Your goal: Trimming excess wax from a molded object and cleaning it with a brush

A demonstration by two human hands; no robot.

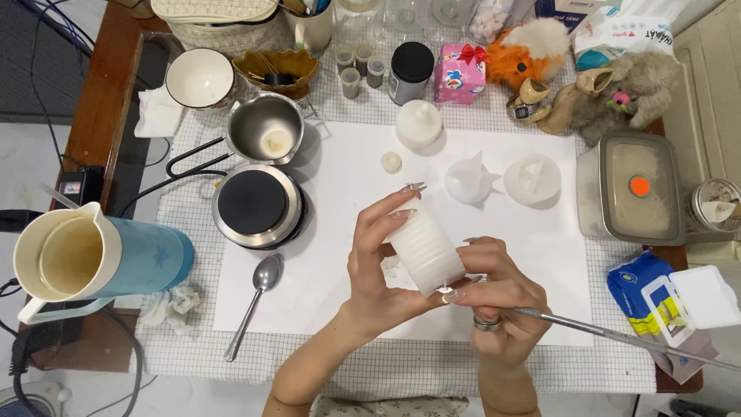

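My left hand (pixel 374 266) wraps around a white ribbed silicone mould (pixel 426 251), holding it tilted above the white sheet (pixel 340 185). My right hand (pixel 502 297) supports the mould's lower end with its fingertips and also grips a thin metal rod (pixel 617 337) that sticks out to the right. On the sheet beyond lie a small white wax disc (pixel 391 162), a white dome-shaped mould (pixel 419 123), a translucent star-shaped mould (pixel 469 181) and a round white mould (pixel 532 179).
A small electric hot plate (pixel 255 205) and a steel pot (pixel 266 127) stand at the left, a spoon (pixel 258 297) in front of them. A blue jug (pixel 93 259) sits far left. At the right are a lidded box (pixel 637 189) and a blue packet (pixel 644 297). Jars and plush toys line the back.
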